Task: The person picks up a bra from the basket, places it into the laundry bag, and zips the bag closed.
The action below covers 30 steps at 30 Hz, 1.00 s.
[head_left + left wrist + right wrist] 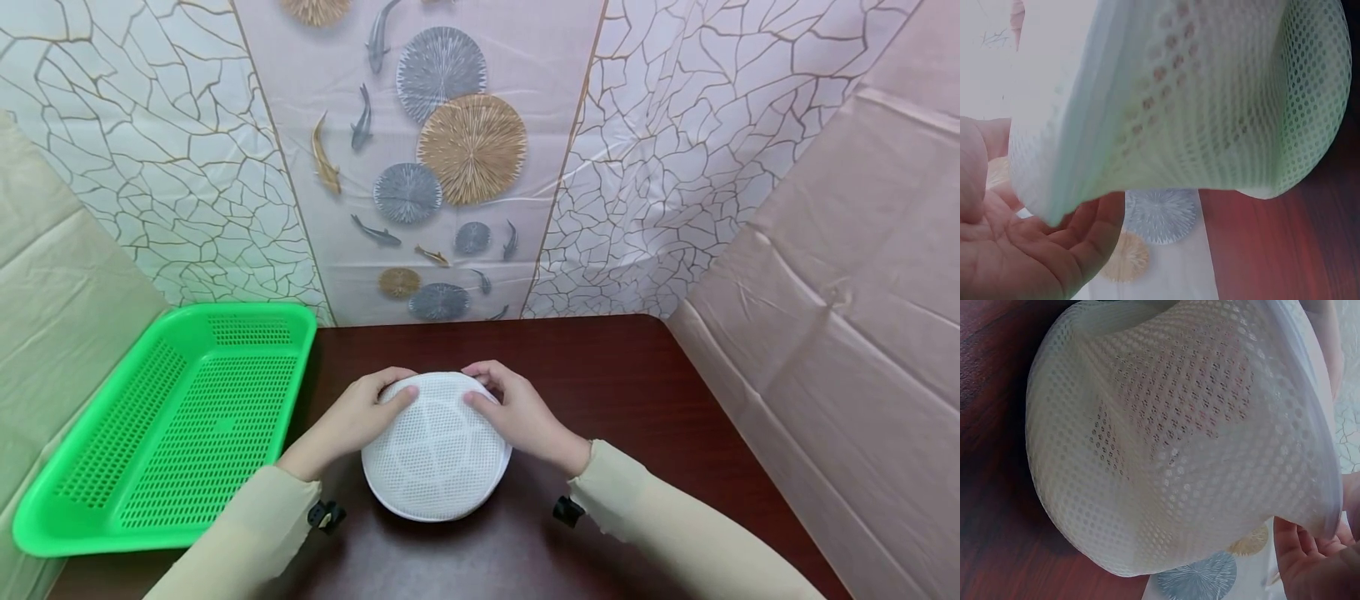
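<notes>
A round white mesh laundry bag (435, 458) stands on the dark table, its flat mesh top facing up. My left hand (367, 412) grips the far left of its rim, thumb on top and fingers curled beneath. At the far right of the rim my right hand (521, 417) holds on the same way. Both wrist views show the soft mesh side wall (1210, 125) hanging below a thicker edge band, creased and slightly sagging. In the right wrist view the mesh bulges at the bottom (1072, 487), close over the wood.
A green plastic basket (300, 367) with slotted sides stands to the left, near my left forearm. The reddish-brown table (630, 392) reaches back to a patterned cloth wall (630, 208). Beige cloth walls (847, 308) close in both sides.
</notes>
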Each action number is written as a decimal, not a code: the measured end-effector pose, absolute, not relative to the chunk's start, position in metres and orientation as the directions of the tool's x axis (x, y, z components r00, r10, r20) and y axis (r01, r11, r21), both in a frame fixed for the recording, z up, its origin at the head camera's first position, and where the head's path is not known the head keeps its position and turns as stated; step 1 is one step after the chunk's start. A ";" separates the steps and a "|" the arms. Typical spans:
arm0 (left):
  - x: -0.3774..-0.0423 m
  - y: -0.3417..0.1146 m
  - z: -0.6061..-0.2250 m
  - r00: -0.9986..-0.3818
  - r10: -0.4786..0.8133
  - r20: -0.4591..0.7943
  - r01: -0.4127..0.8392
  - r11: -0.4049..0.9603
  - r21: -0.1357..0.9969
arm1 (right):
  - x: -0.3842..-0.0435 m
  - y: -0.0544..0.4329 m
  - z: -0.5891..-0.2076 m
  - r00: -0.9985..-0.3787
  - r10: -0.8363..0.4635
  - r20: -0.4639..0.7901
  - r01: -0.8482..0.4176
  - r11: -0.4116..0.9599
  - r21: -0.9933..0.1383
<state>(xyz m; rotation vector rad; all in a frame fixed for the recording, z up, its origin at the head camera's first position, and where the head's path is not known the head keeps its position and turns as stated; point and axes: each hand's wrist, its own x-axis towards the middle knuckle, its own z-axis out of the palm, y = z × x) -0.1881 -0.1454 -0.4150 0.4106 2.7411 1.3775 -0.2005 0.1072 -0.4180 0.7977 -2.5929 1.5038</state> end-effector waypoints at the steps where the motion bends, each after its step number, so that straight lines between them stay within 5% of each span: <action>1: -0.188 -0.144 -0.415 -0.964 0.257 0.065 0.205 0.565 0.799 | -0.200 0.107 -0.418 -0.869 -0.408 0.281 -0.447 0.401 -0.799; 10: -0.189 -0.139 -0.420 -0.964 0.265 0.028 0.181 0.573 0.799 | -0.204 0.108 -0.424 -0.877 -0.417 0.238 -0.406 0.381 -0.831; 18: -0.186 -0.141 -0.420 -0.954 0.295 0.051 0.215 0.558 0.802 | -0.208 0.108 -0.427 -0.939 -0.337 0.071 -0.181 0.307 -0.935; 30: -0.183 -0.143 -0.425 -0.923 0.383 0.013 0.234 0.536 0.811 | -0.195 0.099 -0.414 -0.899 -0.345 0.270 -0.381 0.312 -0.870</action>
